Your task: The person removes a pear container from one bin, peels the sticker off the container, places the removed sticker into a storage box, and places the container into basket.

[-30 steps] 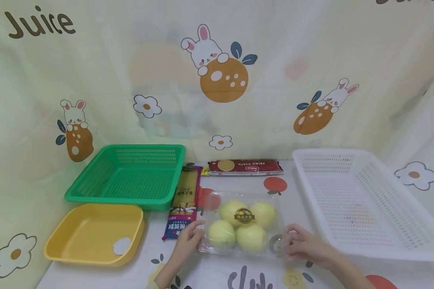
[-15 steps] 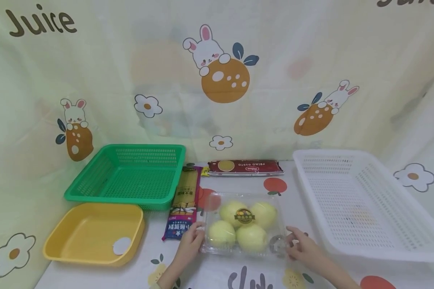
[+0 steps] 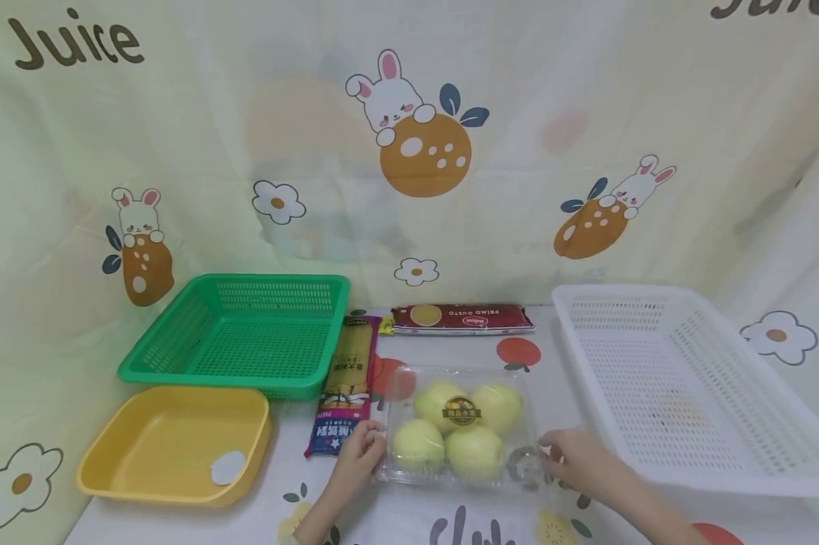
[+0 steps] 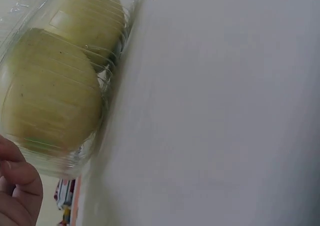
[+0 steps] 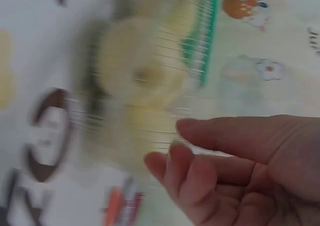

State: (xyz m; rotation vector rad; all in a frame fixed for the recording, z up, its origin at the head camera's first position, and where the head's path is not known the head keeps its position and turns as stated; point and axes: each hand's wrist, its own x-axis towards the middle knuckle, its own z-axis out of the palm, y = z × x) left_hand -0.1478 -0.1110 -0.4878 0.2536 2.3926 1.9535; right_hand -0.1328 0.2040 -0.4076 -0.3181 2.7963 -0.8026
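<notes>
A clear plastic clamshell box [image 3: 409, 382] with several round, pale yellow-green fruits [image 3: 474, 452] and a dark label on its lid lies on the table, its lid down. My left hand [image 3: 358, 456] pinches the box's left edge with thumb and curled fingers; in the left wrist view, the fingers [image 4: 17, 173] are at the box's corner. On the opposite side, my right hand [image 3: 576, 458] has thumb and fingertips around the right edge. The right wrist view shows the thumb [image 5: 220, 133] close to the bent fingers, right at the ridged clear wall.
A green basket [image 3: 228, 378] and a yellow basin [image 3: 171, 496] holding a white disc stand at the left. Beside them lies a pasta packet [image 3: 344, 378]. A red packet [image 3: 464, 319] rests at the back, and a large white basket [image 3: 661, 409] stands at the right.
My right hand has shifted slightly rightward, and the left fingers are a little lower at the left edge. The box has barely moved.
</notes>
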